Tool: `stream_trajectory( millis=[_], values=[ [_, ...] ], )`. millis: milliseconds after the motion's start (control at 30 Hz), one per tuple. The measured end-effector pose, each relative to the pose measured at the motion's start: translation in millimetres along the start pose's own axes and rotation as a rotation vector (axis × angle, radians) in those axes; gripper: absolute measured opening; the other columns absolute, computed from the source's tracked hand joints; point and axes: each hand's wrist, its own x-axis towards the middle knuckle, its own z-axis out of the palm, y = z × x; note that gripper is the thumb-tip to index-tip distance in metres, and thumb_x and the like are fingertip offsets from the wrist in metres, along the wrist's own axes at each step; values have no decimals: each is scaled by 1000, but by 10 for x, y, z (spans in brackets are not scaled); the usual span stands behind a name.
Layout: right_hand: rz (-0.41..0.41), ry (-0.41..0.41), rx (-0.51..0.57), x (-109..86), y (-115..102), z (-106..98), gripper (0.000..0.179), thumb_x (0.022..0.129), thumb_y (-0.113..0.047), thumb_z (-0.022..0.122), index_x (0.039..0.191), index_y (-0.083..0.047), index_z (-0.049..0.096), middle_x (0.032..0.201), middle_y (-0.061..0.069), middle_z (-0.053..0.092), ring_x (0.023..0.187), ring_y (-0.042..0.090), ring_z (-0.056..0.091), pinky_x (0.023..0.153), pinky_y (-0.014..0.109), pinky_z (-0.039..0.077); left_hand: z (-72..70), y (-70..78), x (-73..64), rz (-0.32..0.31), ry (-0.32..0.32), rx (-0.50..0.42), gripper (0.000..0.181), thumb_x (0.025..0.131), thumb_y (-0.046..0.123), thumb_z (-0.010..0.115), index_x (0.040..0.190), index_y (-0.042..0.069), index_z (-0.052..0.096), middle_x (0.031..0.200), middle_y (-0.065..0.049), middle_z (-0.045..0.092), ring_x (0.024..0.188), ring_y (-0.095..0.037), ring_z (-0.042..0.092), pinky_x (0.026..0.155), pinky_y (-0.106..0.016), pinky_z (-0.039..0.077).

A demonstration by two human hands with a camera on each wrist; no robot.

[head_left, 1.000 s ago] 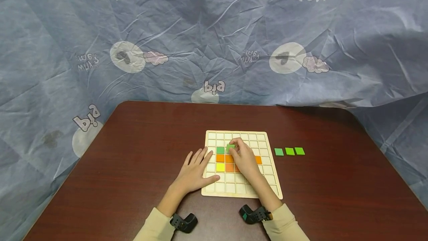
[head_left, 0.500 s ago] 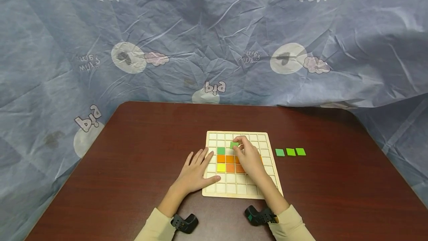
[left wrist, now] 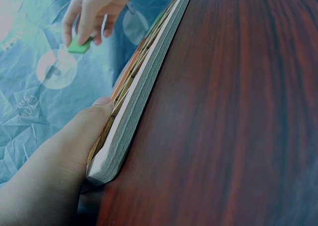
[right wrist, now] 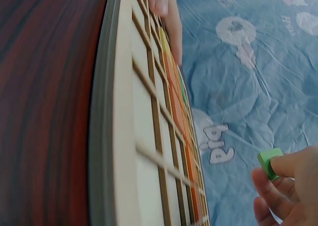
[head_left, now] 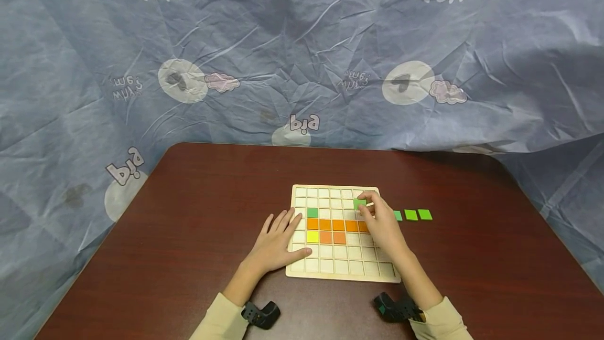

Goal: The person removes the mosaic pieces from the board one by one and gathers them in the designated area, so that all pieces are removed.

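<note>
A light wooden grid board (head_left: 342, 266) lies on the dark table. My left hand (head_left: 272, 245) rests with spread fingers on the board's left edge; its thumb shows on the rim in the left wrist view. Above the board's upper right part, my right hand (head_left: 384, 224) pinches a green square tile (head_left: 359, 203) between thumb and fingers, and the right wrist view shows this green tile (right wrist: 270, 162) held clear of the grid. On the board sit a darker green tile (head_left: 312, 213), a row of orange tiles (head_left: 338, 225), a yellow tile (head_left: 313, 236) and two light orange tiles (head_left: 325, 237).
Right of the board, two bright green tiles (head_left: 411, 215) lie on the table (head_left: 472, 256), beside a teal-green tile (head_left: 398, 216) partly hidden by my right hand. A blue printed cloth (head_left: 302, 67) hangs behind the table. Black wrist cameras (head_left: 261, 315) sit on both wrists.
My right hand has carried the green tile rightward, from beside the darker green tile to the board's upper right, uncovering the orange row. The left hand has stayed in place.
</note>
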Motion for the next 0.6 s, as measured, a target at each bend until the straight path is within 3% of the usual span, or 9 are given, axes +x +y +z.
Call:
stream_trajectory(
  millis=[333,600],
  values=[
    [14,103,-53,-52,270,-301,24,93,-18,51,115,-8,54,101,11,57,80,17,54,61,22,44,5,-18,-7,9,-4,4,86,80,70,40,147,22,18,154,-2,13,141,-21,15,113,-49,7],
    [41,217,-93,-53,579,-556,25,92,-20,52,114,-10,58,97,9,59,72,-12,45,58,16,42,-5,-12,-4,10,-11,-7,86,80,70,40,147,22,17,154,-2,12,141,-21,14,113,-48,7]
  ],
)
